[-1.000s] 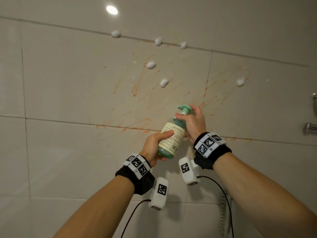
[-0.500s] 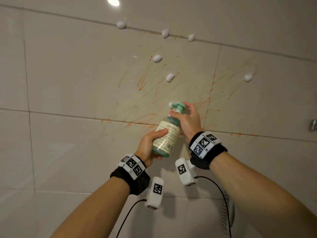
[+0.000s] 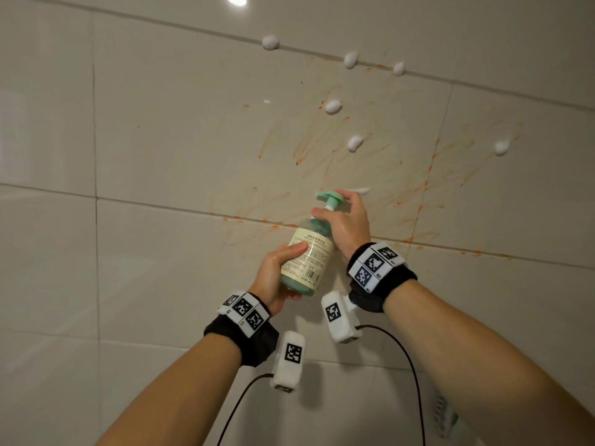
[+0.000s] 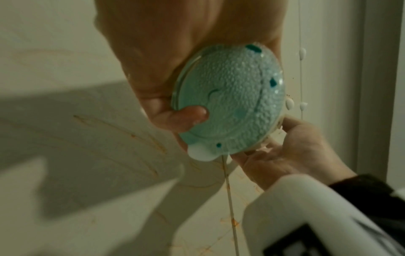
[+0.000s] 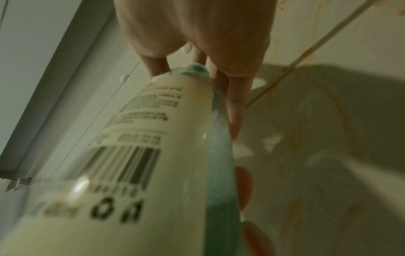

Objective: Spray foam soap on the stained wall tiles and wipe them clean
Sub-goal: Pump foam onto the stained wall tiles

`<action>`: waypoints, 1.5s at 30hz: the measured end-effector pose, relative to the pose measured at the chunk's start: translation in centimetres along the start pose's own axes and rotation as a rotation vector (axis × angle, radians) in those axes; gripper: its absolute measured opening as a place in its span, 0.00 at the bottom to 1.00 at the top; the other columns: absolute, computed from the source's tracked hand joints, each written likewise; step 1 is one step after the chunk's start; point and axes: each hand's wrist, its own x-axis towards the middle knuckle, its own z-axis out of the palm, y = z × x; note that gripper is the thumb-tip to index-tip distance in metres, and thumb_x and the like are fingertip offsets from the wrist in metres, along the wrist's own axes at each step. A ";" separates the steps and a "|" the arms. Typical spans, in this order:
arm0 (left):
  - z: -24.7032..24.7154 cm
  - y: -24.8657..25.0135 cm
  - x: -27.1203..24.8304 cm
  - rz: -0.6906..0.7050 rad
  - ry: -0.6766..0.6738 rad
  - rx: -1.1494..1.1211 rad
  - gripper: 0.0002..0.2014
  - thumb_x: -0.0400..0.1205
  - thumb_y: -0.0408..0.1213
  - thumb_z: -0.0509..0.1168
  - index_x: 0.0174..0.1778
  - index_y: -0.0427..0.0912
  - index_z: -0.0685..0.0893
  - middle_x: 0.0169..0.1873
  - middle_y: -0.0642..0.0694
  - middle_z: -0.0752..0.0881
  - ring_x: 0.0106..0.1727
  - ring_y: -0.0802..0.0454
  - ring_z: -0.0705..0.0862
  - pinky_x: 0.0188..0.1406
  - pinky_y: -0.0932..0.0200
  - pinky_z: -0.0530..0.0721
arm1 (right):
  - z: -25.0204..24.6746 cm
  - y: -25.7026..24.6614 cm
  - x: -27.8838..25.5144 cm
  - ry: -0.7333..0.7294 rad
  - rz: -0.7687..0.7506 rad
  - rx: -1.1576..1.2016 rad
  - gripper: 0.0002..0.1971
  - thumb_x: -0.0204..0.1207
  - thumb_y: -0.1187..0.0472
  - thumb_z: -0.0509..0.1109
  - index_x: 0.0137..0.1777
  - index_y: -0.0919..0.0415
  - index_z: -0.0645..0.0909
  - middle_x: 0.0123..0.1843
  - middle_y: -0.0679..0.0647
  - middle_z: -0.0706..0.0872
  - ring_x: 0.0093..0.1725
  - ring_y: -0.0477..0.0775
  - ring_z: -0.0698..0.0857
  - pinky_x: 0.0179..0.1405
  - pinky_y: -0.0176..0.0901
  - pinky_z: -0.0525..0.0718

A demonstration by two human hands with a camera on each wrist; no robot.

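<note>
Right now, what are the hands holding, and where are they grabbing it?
Both hold the soap bottle. The left hand grips its lower end; the right hand wraps the neck under the green pump.

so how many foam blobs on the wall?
7: three along the upper grout line, two mid-tile, one far right, one smear by the pump. Hands may hide more.

Tilted green foam-soap bottle [image 3: 307, 255] near orange-stained tiles [image 3: 322, 175], apparently seven foam blobs [image 3: 333, 106].
</note>
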 end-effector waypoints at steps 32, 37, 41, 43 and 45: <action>-7.4 1.0 -2.4 -0.034 -0.018 -0.015 0.29 0.69 0.55 0.69 0.63 0.44 0.85 0.47 0.38 0.89 0.44 0.40 0.85 0.45 0.49 0.78 | 5.7 0.8 -3.0 -0.214 0.118 -0.004 0.29 0.78 0.64 0.76 0.73 0.41 0.71 0.64 0.56 0.86 0.49 0.56 0.91 0.27 0.42 0.86; -9.2 1.8 -3.1 -0.046 0.022 -0.047 0.24 0.67 0.54 0.69 0.57 0.47 0.88 0.47 0.37 0.89 0.40 0.40 0.85 0.44 0.50 0.75 | 8.4 1.1 -3.3 -0.175 0.049 0.029 0.29 0.75 0.68 0.78 0.72 0.49 0.73 0.63 0.52 0.84 0.45 0.53 0.91 0.30 0.38 0.87; -10.4 2.4 -3.3 -0.052 0.041 -0.063 0.26 0.67 0.53 0.69 0.57 0.43 0.87 0.45 0.37 0.89 0.36 0.40 0.85 0.35 0.57 0.76 | 10.2 1.7 -3.1 -0.148 0.011 0.038 0.27 0.70 0.68 0.80 0.64 0.48 0.76 0.63 0.53 0.85 0.46 0.55 0.92 0.40 0.48 0.93; -10.9 2.7 -3.3 -0.053 0.039 -0.066 0.25 0.67 0.53 0.69 0.55 0.42 0.87 0.42 0.38 0.89 0.35 0.41 0.85 0.32 0.59 0.77 | 10.9 1.8 -3.0 -0.133 0.008 0.048 0.26 0.69 0.68 0.81 0.61 0.46 0.77 0.62 0.53 0.85 0.48 0.57 0.92 0.45 0.54 0.93; -11.4 2.8 -3.2 -0.053 0.033 -0.079 0.24 0.67 0.52 0.69 0.55 0.42 0.87 0.41 0.39 0.89 0.35 0.42 0.85 0.32 0.59 0.79 | 11.3 1.9 -3.0 -0.120 0.004 0.055 0.25 0.69 0.68 0.81 0.60 0.46 0.77 0.58 0.51 0.85 0.47 0.56 0.92 0.45 0.55 0.93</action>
